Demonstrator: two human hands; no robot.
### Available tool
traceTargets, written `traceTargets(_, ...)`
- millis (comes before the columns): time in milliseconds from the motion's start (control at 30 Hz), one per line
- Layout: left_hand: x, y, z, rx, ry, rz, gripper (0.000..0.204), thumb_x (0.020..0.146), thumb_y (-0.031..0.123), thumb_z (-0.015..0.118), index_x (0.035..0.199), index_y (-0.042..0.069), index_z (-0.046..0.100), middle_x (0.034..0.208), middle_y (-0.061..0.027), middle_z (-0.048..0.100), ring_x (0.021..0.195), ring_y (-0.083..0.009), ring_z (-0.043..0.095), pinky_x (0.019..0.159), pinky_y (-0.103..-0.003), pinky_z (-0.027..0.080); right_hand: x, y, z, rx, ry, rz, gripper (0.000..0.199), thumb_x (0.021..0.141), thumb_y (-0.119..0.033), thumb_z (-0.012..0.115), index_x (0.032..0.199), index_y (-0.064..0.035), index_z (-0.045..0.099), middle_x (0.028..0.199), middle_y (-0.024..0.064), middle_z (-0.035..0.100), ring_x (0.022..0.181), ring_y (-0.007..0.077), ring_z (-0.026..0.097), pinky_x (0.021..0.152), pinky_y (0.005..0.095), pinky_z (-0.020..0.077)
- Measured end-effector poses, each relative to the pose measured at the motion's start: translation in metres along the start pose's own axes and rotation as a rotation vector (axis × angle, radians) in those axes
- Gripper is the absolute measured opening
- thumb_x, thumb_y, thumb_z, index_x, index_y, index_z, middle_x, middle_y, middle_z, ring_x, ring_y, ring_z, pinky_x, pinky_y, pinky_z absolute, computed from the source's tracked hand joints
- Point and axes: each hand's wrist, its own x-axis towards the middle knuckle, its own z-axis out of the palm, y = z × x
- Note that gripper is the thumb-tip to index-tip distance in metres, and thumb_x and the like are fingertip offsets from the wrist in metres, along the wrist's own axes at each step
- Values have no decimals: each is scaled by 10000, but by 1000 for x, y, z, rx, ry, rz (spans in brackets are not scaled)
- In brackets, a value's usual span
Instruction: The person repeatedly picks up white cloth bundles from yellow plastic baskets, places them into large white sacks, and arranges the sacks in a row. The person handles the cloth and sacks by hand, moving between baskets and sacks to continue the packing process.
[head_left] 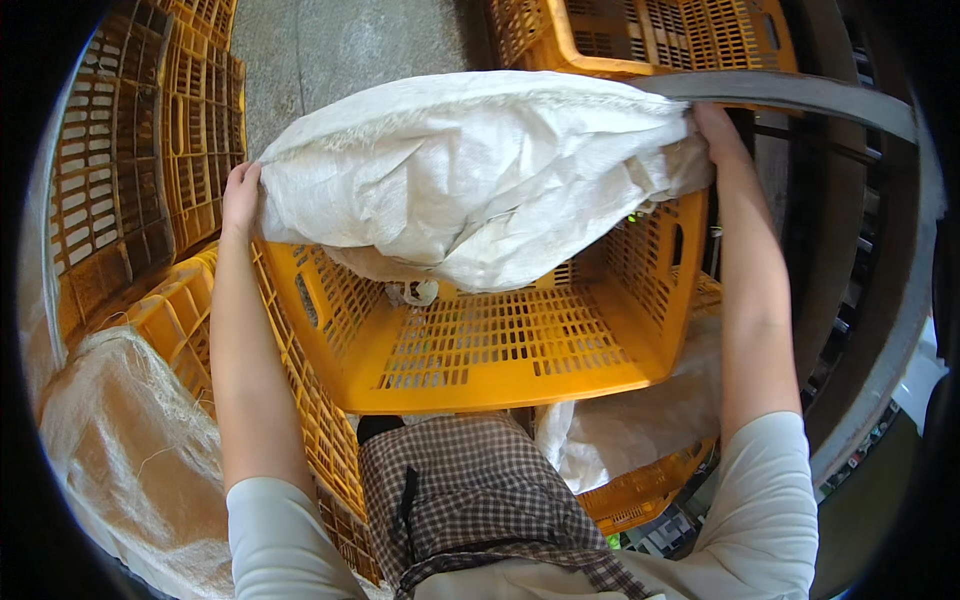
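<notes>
Stretched between both hands is a white woven sack [480, 180], creased and with a frayed upper edge. My left hand [242, 198] grips its left corner, fingers closed on the cloth. At the opposite end my right hand [715, 132] pinches the right corner, its fingertips partly hidden by the fabric. Below the sack stands a yellow slatted plastic crate [510, 380]; the sack hangs over its far part and hides it. A small pale scrap [418, 293] shows inside the crate beneath the sack's lower edge.
Yellow crates [205, 150] are stacked at the left, and another crate [610, 50] stands at the far side. A curved grey metal rail [820, 95] borders the right. Pale woven sacking [130, 440] lies lower left, with more white sacking [640, 430] beneath the crate on the right.
</notes>
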Motion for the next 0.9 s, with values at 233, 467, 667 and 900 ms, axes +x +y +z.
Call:
traceTargets(233,-28,-9,-10,-577,-37,-40,416,927,289,520,1211,-12,485,1103,-96,582,1007,-175,545,883,-292,429,42,24,-33,62,-253,226,506,869,-405,526,1238,-59,535,1219,131,557,1089,245,534,932,355,400)
traceTargets(467,-15,-15,-5,-454,-76,-72,584,961,441,370,1353,9,343,1322,-147,432,1195,-217,436,1008,-323,341,49,80,-2,165,-227,264,463,890,-359,524,1212,-27,526,1148,127,573,1027,231,553,876,320,427)
traceTargets(667,-22,-22,-6,-230,123,43,502,958,373,401,1292,-1,415,1264,-173,480,1142,-253,483,980,-356,378,8,103,12,200,-6,75,440,895,-344,529,1184,-12,526,1067,129,588,968,217,564,832,299,439)
traceTargets(900,-187,-53,37,914,-558,447,284,688,78,660,955,35,572,1039,-160,581,998,-309,553,841,-412,451,-133,100,-14,281,633,-274,350,890,-290,557,1103,-13,536,903,102,584,827,174,548,733,259,438)
